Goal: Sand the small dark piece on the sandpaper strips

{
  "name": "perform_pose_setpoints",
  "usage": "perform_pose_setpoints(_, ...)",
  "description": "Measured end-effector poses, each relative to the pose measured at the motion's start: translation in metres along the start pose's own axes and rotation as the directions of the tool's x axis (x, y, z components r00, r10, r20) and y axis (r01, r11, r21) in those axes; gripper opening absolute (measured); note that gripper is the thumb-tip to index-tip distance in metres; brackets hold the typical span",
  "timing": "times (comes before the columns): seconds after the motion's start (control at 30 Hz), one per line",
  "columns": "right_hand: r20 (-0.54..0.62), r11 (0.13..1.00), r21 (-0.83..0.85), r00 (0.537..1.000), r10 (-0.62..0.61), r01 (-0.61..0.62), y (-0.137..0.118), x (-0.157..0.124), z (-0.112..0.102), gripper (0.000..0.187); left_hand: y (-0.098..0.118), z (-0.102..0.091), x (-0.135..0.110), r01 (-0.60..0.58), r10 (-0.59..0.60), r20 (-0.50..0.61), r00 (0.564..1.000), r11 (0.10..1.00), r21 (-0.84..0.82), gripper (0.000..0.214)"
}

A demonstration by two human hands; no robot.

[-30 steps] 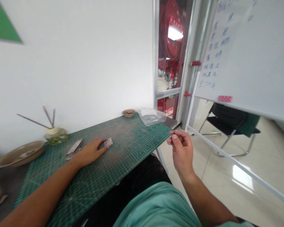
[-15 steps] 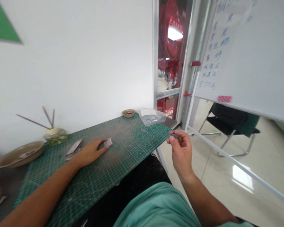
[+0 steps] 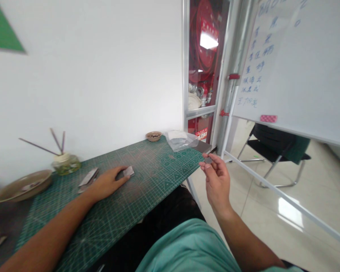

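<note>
My left hand (image 3: 107, 182) lies flat on the green cutting mat (image 3: 147, 181), its fingertips pressing a small grey sheet (image 3: 128, 172). Just left of that hand lie two more grey strips (image 3: 88, 177). My right hand (image 3: 217, 177) is raised off the mat's right edge, its thumb and forefinger pinched on a tiny dark piece (image 3: 208, 160). What that piece is I cannot make out.
A brown bowl (image 3: 21, 186) and a glass jar with sticks (image 3: 65, 162) stand at the mat's left. A small dish (image 3: 153, 135) and a clear plastic bag (image 3: 181, 139) sit at the far end. A whiteboard on a stand (image 3: 294, 68) and a black chair (image 3: 272, 147) are to the right.
My right hand has turned slightly, with its fingers loosening round the tiny piece. The left hand has stayed put on the grey sheet.
</note>
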State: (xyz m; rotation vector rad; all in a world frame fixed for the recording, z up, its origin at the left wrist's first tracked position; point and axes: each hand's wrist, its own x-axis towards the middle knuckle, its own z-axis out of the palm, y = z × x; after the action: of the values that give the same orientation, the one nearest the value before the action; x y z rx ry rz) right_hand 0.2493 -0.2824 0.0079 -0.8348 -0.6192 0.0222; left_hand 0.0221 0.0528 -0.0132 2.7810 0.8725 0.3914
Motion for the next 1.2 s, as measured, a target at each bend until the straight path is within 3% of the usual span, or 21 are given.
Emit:
perform_pose_setpoints(0.33, -0.032, 0.987, -0.078, 0.990, -0.141, 0.138, -0.005, 0.005, -0.004, 0.028, -0.001, -0.001, 0.002, -0.060, 0.061, -0.099, 0.993, 0.998, 0.017, 0.073)
perform_pose_setpoints(0.6, -0.011, 0.981, -0.088, 0.985, -0.175, 0.173, -0.005, 0.004, -0.004, 0.026, -0.011, -0.001, 0.004, -0.083, 0.089, -0.202, 0.975, 0.996, 0.035, 0.071)
perform_pose_setpoints(0.73, -0.008, 0.977, -0.118, 0.983, -0.182, 0.179, -0.005, 0.004, -0.005, 0.026, -0.014, 0.003, 0.006, -0.085, 0.093, -0.210, 0.973, 0.995, 0.047, 0.069)
perform_pose_setpoints(0.83, 0.013, 0.975, -0.134, 0.984, -0.178, 0.178, -0.007, 0.008, -0.004, 0.026, -0.014, 0.007, 0.007, -0.071, 0.082, -0.155, 0.985, 0.995, 0.074, 0.068)
perform_pose_setpoints(1.07, 0.201, 0.947, -0.113, 0.940, -0.275, 0.301, -0.040, 0.044, 0.003, 0.025, -0.010, 0.009, 0.003, -0.052, 0.058, -0.060, 0.997, 0.993, 0.106, 0.073)
perform_pose_setpoints(1.2, 0.441, 0.903, -0.116, 0.836, -0.326, 0.413, -0.071, 0.063, 0.001, 0.028, -0.009, 0.008, 0.002, -0.035, 0.041, -0.055, 0.998, 0.995, 0.091, 0.074)
